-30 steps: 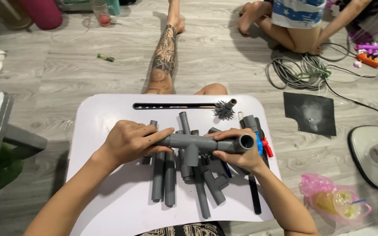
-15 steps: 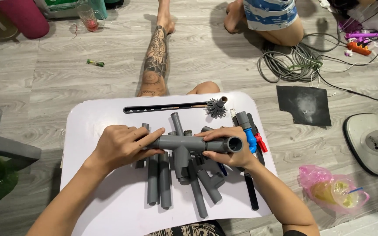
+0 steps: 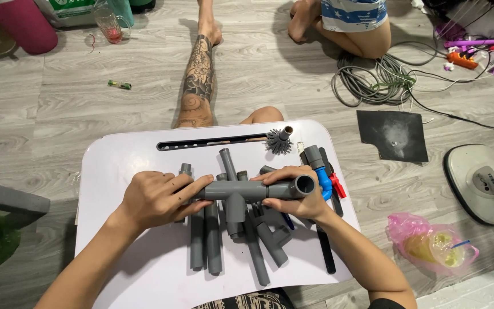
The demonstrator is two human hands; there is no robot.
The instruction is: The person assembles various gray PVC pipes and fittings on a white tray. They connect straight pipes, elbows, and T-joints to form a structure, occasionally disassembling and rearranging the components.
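Note:
Both hands hold a grey pipe assembly with a tee fitting [image 3: 241,191] level above a white lap table [image 3: 127,157]. My left hand [image 3: 158,197] wraps the left end of the pipe. At the right end, next to the open socket, my right hand [image 3: 298,197] grips the fitting. A short branch points down from the tee. Under the assembly lie several loose grey pipes and fittings [image 3: 212,246].
A small black brush [image 3: 278,140], a blue and red valve piece [image 3: 327,180] and a black strip [image 3: 324,252] lie on the table's right side. My tattooed leg [image 3: 198,77] stretches ahead. Another person [image 3: 350,23] sits beyond, near coiled cable [image 3: 373,83], a fan base [image 3: 484,180] and a pink bag [image 3: 433,243].
The view has drifted slightly. Both hands keep their grip on the pipe assembly, which stays level above the pile.

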